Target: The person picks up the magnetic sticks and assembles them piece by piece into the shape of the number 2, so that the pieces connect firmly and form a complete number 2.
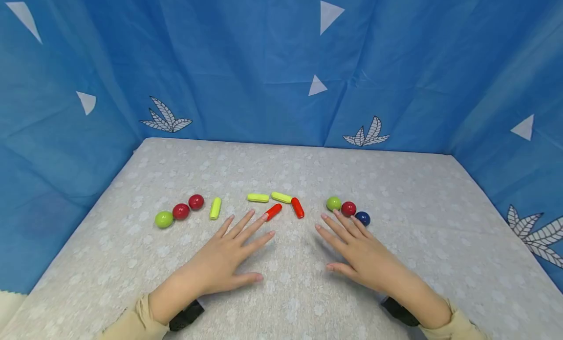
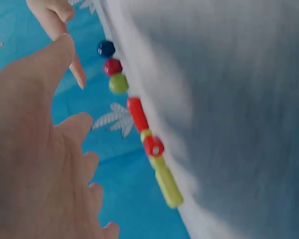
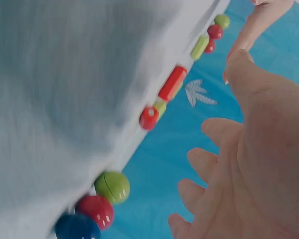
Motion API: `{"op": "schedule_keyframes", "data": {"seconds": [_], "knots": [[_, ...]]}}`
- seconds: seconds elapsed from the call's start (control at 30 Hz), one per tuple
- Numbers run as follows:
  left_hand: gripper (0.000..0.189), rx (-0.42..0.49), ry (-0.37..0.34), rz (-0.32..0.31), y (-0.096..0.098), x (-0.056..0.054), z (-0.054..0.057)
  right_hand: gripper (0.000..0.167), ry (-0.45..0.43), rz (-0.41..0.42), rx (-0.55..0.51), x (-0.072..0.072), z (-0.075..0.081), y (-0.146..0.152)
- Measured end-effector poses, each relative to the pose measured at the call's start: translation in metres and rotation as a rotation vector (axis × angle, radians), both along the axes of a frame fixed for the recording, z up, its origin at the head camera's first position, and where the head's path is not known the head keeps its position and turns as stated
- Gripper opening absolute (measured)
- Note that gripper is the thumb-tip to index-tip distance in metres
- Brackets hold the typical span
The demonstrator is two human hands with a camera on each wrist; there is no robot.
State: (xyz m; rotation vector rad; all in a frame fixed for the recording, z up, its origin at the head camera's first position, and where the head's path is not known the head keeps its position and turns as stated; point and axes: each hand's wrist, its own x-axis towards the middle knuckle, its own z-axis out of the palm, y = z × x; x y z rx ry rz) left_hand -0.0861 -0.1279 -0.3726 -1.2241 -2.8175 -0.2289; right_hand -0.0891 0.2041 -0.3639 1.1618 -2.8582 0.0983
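Holding nothing, the left hand point(image 1: 224, 261) and right hand point(image 1: 366, 258) spread straight fingers beside a row roughly parallel to the tabletop's point(image 1: 290, 296) far edge: yellow sticks point(image 1: 258, 198) and red sticks point(image 1: 297, 208) midway, three glossy balls point(image 1: 181, 211) towards the left edge, three more balls point(image 1: 349, 208) towards the right. A brushing fingertip could probably set balls rolling; the left hand overlaps one red stick, contact unclear, so careless movement might nudge it.
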Motion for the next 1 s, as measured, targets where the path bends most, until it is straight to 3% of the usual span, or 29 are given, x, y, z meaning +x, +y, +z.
{"op": "schedule_keyframes", "data": {"seconds": [0.27, 0.53, 0.77, 1.0], "knots": [[0.072, 0.073, 0.044, 0.146, -0.032, -0.02, 0.013, 0.074, 0.004, -0.062, -0.044, -0.012, 0.012, 0.021], [0.07, 0.202, 0.01, 0.267, -0.07, -0.037, 0.017, 0.072, -0.051, -0.111, -0.099, -0.031, 0.015, 0.045], [0.067, 0.296, -0.071, 0.32, -0.072, -0.047, 0.007, 0.074, -0.139, -0.16, -0.196, -0.04, 0.009, 0.057], [0.061, 0.362, -0.18, 0.371, -0.069, -0.051, -0.001, 0.068, -0.267, -0.22, -0.364, -0.052, -0.001, 0.064]]}}
